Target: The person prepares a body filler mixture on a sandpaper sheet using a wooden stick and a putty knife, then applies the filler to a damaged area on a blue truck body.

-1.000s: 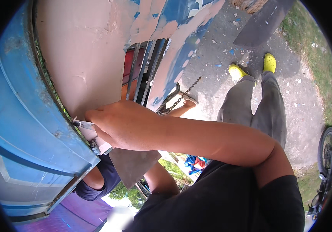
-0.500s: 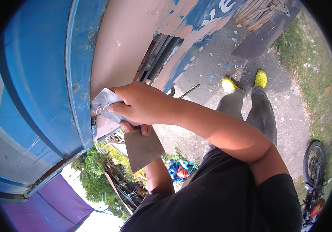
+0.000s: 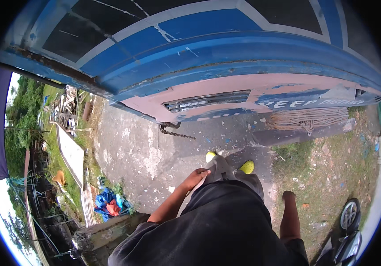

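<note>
My left hand [image 3: 198, 177] is beside the thigh of my grey trousers [image 3: 219, 169], its fingers curled against the cloth. Whatever it may hold cannot be made out. Out to the right, over the grass, my right hand [image 3: 289, 196] hangs away from my body; its fingers are hidden by the angle. Ahead of me stands a blue vehicle body [image 3: 208, 44] with scratched paint. Its lower panel [image 3: 150, 103] has pale pink patches over blue, a slatted opening [image 3: 208, 102] and white lettering. Neither hand touches the vehicle. No flat metal plate is visible.
A chain [image 3: 179, 134] hangs from the vehicle's lower corner. Coiled rope [image 3: 308, 119] lies by a grey board [image 3: 283, 138] at right. A motorcycle [image 3: 349, 215] stands at lower right. At left are a blue and red plastic bundle [image 3: 110, 206] and a concrete block [image 3: 106, 232].
Both hands have left the pink panel and come down apart, left to my thigh, right out to my side. The flat metal plates are out of sight. My view has turned right.
</note>
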`<state>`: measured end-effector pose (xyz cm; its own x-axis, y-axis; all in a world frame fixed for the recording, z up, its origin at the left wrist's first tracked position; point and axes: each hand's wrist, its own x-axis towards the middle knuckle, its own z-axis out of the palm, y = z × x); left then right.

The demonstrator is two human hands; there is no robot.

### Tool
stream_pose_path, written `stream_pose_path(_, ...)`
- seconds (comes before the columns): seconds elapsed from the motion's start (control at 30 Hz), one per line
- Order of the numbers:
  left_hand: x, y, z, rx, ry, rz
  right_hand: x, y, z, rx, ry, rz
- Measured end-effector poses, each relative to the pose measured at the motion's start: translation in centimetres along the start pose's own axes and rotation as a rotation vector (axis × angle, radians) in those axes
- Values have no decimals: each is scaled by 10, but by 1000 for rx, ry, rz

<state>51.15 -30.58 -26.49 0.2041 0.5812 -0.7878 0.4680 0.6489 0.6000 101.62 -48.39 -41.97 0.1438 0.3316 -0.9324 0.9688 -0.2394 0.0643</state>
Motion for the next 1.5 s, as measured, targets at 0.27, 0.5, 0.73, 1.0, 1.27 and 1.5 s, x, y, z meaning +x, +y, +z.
stream_pose_path(0.27, -1, -69, -21, -171, 135, -88, -47, -54, 80, 508, -211, -213)
stream_pose_path(0.5, -1, -161, -57, -324, 236, -34, -132, -148, -91, 457, -3, -414)
stream_pose_path(0.73, -27, -301, -122, -764, 386, -111, -193, -248, -193, 573, -161, -506)
stream_pose_path(1.0, -115, -437, -148, -1007, 369, -398, -146, -343, -140, 346, 486, -436)
stream_pose_path(1.27, -126, -498, -186, -833, 407, -463, -106, -315, 9, -34, 11, -242)
stream_pose_path(1.5, -62, -406, -237, -729, 366, -295, -94, -383, -23, -36, -102, -207)
